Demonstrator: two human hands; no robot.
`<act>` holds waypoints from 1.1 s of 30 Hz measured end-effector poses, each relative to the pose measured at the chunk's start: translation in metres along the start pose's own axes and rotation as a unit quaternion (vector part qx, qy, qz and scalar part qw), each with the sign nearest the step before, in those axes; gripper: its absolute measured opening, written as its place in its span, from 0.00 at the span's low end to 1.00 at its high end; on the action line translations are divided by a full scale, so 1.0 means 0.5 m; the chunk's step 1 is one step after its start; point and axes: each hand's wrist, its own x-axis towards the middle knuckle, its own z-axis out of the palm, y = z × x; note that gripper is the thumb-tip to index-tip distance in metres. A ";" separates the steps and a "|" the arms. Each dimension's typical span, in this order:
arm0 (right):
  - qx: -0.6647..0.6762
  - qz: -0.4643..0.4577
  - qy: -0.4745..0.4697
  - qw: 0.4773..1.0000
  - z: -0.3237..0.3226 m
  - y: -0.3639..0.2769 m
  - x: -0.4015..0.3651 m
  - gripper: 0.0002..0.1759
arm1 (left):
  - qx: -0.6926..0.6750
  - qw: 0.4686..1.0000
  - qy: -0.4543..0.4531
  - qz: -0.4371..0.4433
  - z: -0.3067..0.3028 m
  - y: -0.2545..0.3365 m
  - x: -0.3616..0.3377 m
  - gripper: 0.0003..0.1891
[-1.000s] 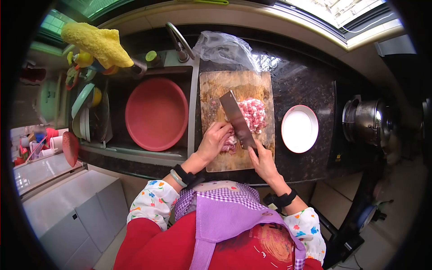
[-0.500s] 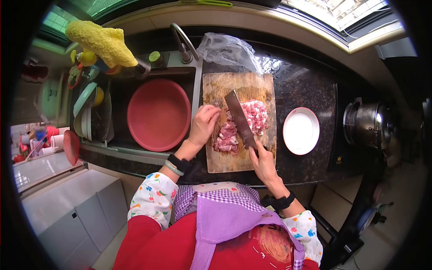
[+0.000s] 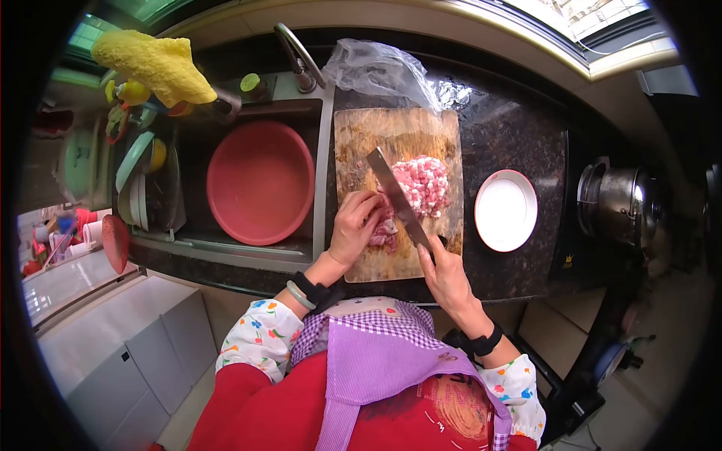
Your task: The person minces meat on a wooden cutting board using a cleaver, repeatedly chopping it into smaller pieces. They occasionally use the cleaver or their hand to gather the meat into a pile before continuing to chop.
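Observation:
My right hand grips the handle of a cleaver, whose blade slants up and left across the wooden cutting board. Fingers bent, my left hand presses on a piece of raw meat just left of the blade and partly covers it. On the blade's other side lies a heap of diced pink and white meat. How far the blade has gone into the larger piece is hidden.
A white bowl stands right of the board, with a metal pot beyond it. Left is a sink holding a red basin, under a faucet. A clear plastic bag lies behind the board.
My left hand has moved right and down onto the larger meat, which it now partly covers. The cleaver stays in my right hand at much the same slant.

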 end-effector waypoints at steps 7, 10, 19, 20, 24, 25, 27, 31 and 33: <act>-0.126 0.019 -0.056 0.990 0.017 0.013 0.016 0.09 | 0.028 0.999 -0.003 0.037 0.013 -0.020 -0.003 0.13; -0.119 0.027 -0.040 0.992 0.038 -0.002 0.043 0.08 | 0.025 0.999 -0.007 0.047 0.020 -0.019 -0.009 0.12; -0.018 -0.038 0.048 0.998 0.053 0.020 0.106 0.08 | -0.007 0.995 -0.077 0.056 -0.019 -0.012 0.015 0.10; -0.019 -0.036 0.047 0.998 0.050 0.024 0.090 0.08 | -0.007 0.998 -0.055 0.043 -0.030 -0.009 0.023 0.11; 0.000 0.014 0.046 0.999 0.037 0.023 0.034 0.06 | -0.021 1.000 0.021 -0.003 -0.045 -0.062 0.060 0.13; -0.011 0.022 0.040 0.999 0.035 0.024 0.029 0.06 | -0.005 1.000 0.014 0.009 -0.050 -0.071 0.081 0.13; -0.023 0.033 0.033 0.999 0.033 0.023 0.023 0.07 | 0.049 0.998 -0.003 0.034 -0.052 -0.085 0.117 0.12; -0.021 0.034 0.028 0.999 0.028 0.020 0.026 0.07 | 0.134 0.987 -0.066 0.053 -0.047 -0.099 0.142 0.10; -0.021 0.034 0.025 0.999 0.029 0.019 0.023 0.07 | 0.130 0.986 -0.087 0.057 -0.054 -0.099 0.133 0.09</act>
